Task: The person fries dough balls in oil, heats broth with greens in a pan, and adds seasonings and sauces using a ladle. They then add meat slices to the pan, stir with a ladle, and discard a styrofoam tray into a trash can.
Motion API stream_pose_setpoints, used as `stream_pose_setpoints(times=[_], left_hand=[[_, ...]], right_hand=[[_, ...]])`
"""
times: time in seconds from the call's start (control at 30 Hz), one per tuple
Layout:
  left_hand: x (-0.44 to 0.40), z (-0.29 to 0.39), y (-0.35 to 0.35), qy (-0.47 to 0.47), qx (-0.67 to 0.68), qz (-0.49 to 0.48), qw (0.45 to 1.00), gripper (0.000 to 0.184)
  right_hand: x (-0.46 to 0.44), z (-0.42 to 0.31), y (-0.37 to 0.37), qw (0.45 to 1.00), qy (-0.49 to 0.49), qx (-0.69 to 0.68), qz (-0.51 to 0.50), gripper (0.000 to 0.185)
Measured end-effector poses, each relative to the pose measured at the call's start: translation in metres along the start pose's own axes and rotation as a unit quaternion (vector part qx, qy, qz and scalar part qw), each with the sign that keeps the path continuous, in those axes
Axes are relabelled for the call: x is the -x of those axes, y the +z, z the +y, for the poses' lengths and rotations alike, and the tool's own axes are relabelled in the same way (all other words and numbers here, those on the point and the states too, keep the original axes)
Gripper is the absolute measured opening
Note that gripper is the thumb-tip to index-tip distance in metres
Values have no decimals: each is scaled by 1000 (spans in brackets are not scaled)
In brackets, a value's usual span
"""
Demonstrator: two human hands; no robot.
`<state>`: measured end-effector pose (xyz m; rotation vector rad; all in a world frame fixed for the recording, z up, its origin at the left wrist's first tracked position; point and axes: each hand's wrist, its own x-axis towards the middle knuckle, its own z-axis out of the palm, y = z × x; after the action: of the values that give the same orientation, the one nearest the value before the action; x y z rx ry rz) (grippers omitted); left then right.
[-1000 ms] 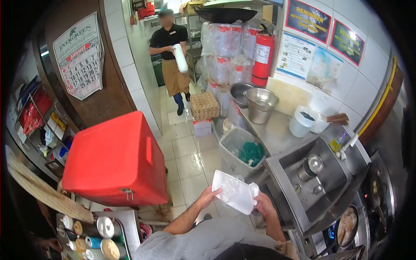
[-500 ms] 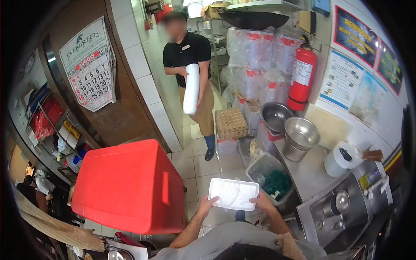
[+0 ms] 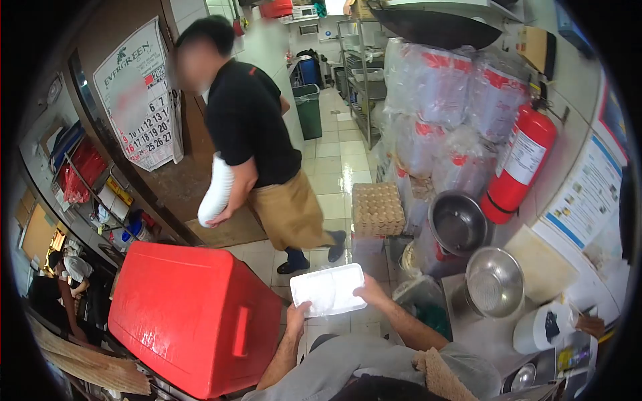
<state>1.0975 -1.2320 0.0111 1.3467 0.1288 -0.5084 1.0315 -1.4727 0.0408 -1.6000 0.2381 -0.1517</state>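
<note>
A shallow white rectangular tray (image 3: 348, 275), apparently foam, is held level in front of me by both hands. My left hand (image 3: 296, 319) grips its near left corner, thumb over the rim. At the right end, my right hand (image 3: 374, 293) pinches the edge the same way. White material and some clear plastic film lie in the tray; what exactly it is I cannot make out. Just left of my left hand stands a large red cooler-like box (image 3: 180, 301).
A person (image 3: 247, 127) in a black top walks left beyond the red box, carrying a stack of white containers (image 3: 217, 187). On the right are egg trays (image 3: 378, 210), wrapped tins (image 3: 441, 80), a fire extinguisher (image 3: 518, 164), and a steel bowl (image 3: 495, 281) on the counter.
The other person has come closer and turned left toward the door with the white stack. My view has swung right and the tray sits tilted slightly, still in both hands.
</note>
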Motion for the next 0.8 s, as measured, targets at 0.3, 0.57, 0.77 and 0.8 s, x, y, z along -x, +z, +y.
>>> stream_pose_setpoints(times=[0.3, 0.57, 0.77, 0.8], left_hand=[[-159, 42, -6, 31, 24, 18, 999, 34], [-340, 91, 5, -4, -18, -33, 999, 31], [-414, 113, 3, 1, 74, 10, 997, 33], [-425, 117, 5, -1, 73, 7, 997, 33]], right_hand=[[-155, 28, 18, 996, 8, 48, 70, 47], [-315, 23, 9, 988, 17, 53, 145, 43], [-402, -24, 16, 987, 123, -1, 104, 41], [-415, -25, 16, 988, 122, -3, 90, 41]])
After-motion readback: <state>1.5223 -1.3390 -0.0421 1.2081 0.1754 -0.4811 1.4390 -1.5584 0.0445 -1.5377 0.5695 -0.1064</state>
